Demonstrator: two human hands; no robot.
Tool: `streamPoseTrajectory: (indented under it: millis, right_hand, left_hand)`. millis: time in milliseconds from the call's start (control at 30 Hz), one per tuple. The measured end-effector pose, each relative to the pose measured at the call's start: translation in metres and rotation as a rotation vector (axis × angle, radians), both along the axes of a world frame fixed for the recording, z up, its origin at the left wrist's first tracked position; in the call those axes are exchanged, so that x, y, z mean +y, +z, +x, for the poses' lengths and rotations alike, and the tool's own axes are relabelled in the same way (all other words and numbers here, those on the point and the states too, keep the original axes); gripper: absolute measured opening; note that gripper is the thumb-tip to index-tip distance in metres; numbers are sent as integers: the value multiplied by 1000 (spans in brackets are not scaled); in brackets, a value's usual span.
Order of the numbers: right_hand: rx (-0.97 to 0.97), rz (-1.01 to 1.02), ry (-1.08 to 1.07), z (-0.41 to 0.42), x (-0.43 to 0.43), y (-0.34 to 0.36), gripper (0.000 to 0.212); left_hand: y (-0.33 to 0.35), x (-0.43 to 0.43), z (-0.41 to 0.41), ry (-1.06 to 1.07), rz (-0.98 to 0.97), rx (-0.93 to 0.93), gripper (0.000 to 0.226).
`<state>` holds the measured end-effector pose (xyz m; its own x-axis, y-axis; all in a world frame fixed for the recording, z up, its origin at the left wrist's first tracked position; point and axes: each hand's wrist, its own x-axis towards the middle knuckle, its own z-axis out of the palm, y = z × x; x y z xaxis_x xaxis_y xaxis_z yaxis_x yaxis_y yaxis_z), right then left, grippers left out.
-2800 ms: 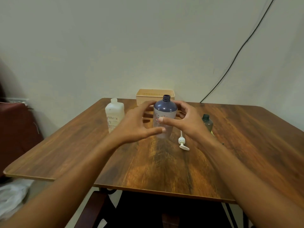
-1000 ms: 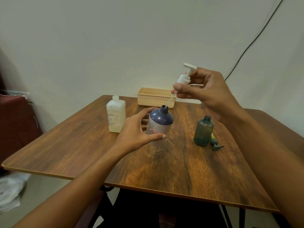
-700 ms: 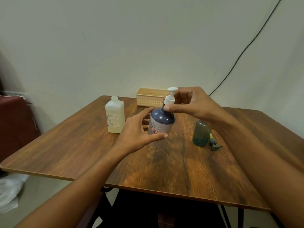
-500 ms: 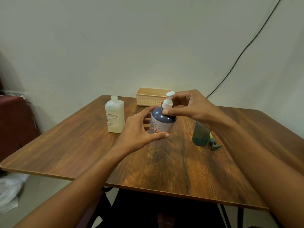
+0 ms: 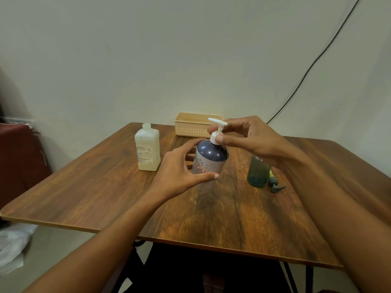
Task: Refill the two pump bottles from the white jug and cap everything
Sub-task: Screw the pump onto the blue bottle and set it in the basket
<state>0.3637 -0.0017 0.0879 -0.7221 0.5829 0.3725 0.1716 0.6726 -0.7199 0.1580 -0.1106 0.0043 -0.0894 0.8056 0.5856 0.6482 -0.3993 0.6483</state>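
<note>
A dark blue pump bottle (image 5: 210, 157) stands mid-table, and my left hand (image 5: 179, 170) grips its body, thumb across the front. Its white pump head (image 5: 216, 132) sits in the neck, pinched at the collar by my right hand (image 5: 247, 138). The white jug (image 5: 147, 152) stands to the left with no cap on its neck. A green bottle (image 5: 258, 173) stands to the right, its top hidden behind my right wrist. Its green pump (image 5: 275, 186) lies on the table beside it.
A beige plastic basket (image 5: 192, 125) sits at the table's far edge by the wall. A black cable (image 5: 313, 66) runs down the wall on the right. White plastic bags (image 5: 12, 246) lie on the floor at left, past the wooden table (image 5: 105, 187) edge.
My right hand lifted the white pump from the table, fed its tube into the blue bottle's neck and lowered the head onto it. My left hand has kept hold of the bottle.
</note>
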Motion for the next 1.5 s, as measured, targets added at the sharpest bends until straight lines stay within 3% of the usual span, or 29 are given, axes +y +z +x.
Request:
streamPoseTrajectory:
  millis: [200,400,500,600,833,1000,1067,1200,1500]
  right_hand:
    - [3,90,-178,-15,-6,-10,51]
    - [34,-171,73,3,1,-8,45]
    - [77,-105,-16,-2,5,-10,47]
    - [73,-17,-146,-12,6,-16,62]
    - [49,-127,63,11,7,-7,36]
    - [90,-15,-118,-1,3,-8,52]
    - [44,-6,-88,-3,1,-8,56]
    - [-27,-32,0,0,-1,-4,39]
    - [221,44,-298,-26,3,-23,54]
  left_hand:
    - [-3,-1,2,2,-19,2,93]
    - [0,-1,5,-11,-6,-17,90]
    - [-1,0,7,-19,-11,-26,91]
    - [-3,1,9,-14,-20,-21,91]
    - [2,2,6,-26,-6,-29,90]
    - [1,0,9,-38,-10,-31,89]
    - [2,0,8,-32,-5,-37,89]
    - [5,1,7,-42,3,-24,92]
    - [2,15,8,47,30,4,95]
